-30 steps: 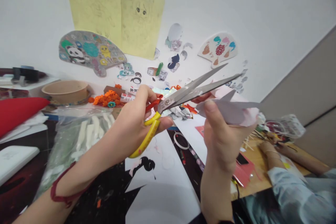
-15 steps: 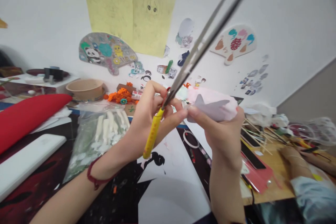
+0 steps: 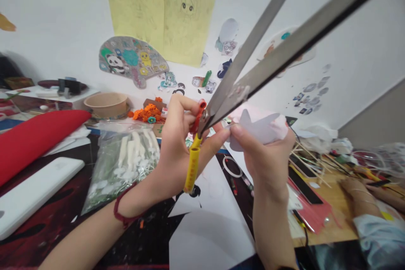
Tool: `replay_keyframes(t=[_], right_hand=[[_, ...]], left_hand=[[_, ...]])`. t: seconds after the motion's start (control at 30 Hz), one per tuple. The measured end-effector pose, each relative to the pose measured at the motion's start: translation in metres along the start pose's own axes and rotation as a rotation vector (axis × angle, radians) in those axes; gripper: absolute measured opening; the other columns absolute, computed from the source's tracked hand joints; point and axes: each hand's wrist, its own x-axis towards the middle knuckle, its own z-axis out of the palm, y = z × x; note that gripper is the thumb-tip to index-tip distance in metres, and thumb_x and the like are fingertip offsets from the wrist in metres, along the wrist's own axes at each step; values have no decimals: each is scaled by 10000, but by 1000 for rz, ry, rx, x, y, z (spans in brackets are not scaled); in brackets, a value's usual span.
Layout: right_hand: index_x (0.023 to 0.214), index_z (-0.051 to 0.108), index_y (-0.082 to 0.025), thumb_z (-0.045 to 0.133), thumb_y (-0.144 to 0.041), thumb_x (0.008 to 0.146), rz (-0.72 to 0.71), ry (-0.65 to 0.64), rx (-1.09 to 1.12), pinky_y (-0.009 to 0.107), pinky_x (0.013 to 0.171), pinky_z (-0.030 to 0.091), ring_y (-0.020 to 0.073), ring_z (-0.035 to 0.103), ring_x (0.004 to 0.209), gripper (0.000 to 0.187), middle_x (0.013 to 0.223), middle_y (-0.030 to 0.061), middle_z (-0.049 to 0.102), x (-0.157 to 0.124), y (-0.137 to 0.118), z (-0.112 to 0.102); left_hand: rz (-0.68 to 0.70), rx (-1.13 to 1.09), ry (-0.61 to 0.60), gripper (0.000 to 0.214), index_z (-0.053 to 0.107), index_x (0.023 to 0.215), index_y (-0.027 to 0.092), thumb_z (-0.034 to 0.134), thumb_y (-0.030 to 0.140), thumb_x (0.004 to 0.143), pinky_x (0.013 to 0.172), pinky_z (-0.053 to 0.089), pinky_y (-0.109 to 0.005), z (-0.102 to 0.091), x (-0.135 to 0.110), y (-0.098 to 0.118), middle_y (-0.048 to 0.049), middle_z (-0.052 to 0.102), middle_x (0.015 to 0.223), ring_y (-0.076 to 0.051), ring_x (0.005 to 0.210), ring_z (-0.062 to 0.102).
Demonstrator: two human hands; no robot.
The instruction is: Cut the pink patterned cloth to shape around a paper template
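At the far left, a red cushion and a white pad lie on the dark worktop, and beside them is a clear plastic bag with white pieces inside. The left hand is closed firmly around the scissors, with the yellow handle hanging below the fist and the red handle near the fingertips. The change is in the blades: compared with a moment ago, they stand wider apart and rise closer to the head camera. Just to the right, the right hand pinches a piece of grey and pink paper between thumb and fingers, and it holds this piece up in the air. The blades seem not to touch it. Further right are bamboo skewers and a co-worker's forearm.
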Motion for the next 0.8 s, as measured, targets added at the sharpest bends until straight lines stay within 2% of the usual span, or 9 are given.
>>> replay_keyframes(t=[0.17, 0.4, 0.63, 0.8], right_hand=[[886, 777, -283, 887, -230, 738, -19, -7, -2, 280, 639, 640, 135, 700, 707, 192, 821, -27, 758, 1, 2, 2], [884, 771, -256, 892, -246, 728, -15, 1, -14, 276, 638, 635, 140, 713, 716, 197, 830, -14, 768, 0, 2, 3], [863, 761, -254, 865, -250, 754, -6, -21, -30, 311, 717, 642, 148, 694, 725, 151, 822, -24, 748, -1, 1, 3], [855, 763, -251, 888, -254, 723, -40, 16, -40, 394, 761, 664, 164, 683, 714, 181, 798, -28, 729, 0, 0, 0]], left_hand=[[-9, -14, 8, 377, 488, 998, 243, 822, 169, 840, 597, 481, -292, 1, -1, 0, 23, 665, 884, -111, 736, 633], [-1, 4, 37, 383, 499, 992, 245, 839, 186, 827, 682, 534, -306, 1, -1, 0, 16, 640, 904, -136, 844, 680], [1, 35, 36, 382, 489, 984, 249, 838, 233, 832, 666, 536, -312, 0, 0, -2, -2, 644, 903, -153, 830, 669], [-30, 80, -58, 384, 454, 971, 259, 818, 250, 852, 605, 470, -290, -6, 5, -4, 17, 633, 885, -131, 740, 595]])
